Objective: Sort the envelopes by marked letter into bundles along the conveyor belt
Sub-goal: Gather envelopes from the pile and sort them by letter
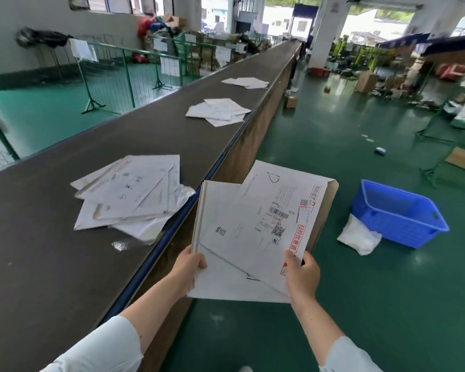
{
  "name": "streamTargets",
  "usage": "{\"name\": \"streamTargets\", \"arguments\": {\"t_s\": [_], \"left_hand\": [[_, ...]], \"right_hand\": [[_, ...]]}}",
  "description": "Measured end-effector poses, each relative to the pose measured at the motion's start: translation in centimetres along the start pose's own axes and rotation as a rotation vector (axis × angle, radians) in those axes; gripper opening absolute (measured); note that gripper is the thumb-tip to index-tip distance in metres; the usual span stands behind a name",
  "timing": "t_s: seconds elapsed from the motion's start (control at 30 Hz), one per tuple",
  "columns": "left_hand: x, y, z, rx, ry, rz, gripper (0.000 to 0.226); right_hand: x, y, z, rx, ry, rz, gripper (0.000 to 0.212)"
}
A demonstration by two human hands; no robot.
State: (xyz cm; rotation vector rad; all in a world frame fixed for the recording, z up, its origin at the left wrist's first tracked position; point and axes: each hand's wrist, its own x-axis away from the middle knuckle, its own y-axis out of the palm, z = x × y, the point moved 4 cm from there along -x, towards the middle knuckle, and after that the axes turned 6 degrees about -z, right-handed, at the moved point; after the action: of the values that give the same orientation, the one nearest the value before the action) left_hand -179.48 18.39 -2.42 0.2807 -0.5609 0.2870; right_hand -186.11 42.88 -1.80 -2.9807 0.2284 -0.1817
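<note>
Gripping a stack of envelopes (pixel 242 237) at its lower corners, the left hand (pixel 192 267) and right hand (pixel 302 272) curl their fingers (pixel 291 260) round the edges, holding it over the floor (pixel 360 304) beside the conveyor belt (pixel 51 264), where three bundles (pixel 129 194) lie apart.

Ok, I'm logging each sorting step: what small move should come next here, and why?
Probably the right hand should slide the labelled envelope out while the left hand holds the stack. Its pen mark shows, and three bundles lie on the belt; which matches I cannot tell.
</note>
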Motion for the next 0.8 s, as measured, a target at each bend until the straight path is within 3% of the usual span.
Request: {"name": "streamTargets", "arguments": {"t_s": [0.43,0.63,0.8], "left_hand": [[-20.8,9.2,12.9,0.018,-0.015,0.038,0.067],[-33.4,13.1,19.3,-0.015,0.007,0.036,0.044],[-46.1,16.2,28.3,-0.078,0.052,-0.017,0.04]], "right_hand": [[-26.6,3.2,-4.8,0.025,0.001,-0.041,0.014],[-39.6,6.3,-5.9,0.033,0.005,-0.007,0.015],[-52.1,9.7,-9.7,0.011,-0.016,0.06,0.018]]}}
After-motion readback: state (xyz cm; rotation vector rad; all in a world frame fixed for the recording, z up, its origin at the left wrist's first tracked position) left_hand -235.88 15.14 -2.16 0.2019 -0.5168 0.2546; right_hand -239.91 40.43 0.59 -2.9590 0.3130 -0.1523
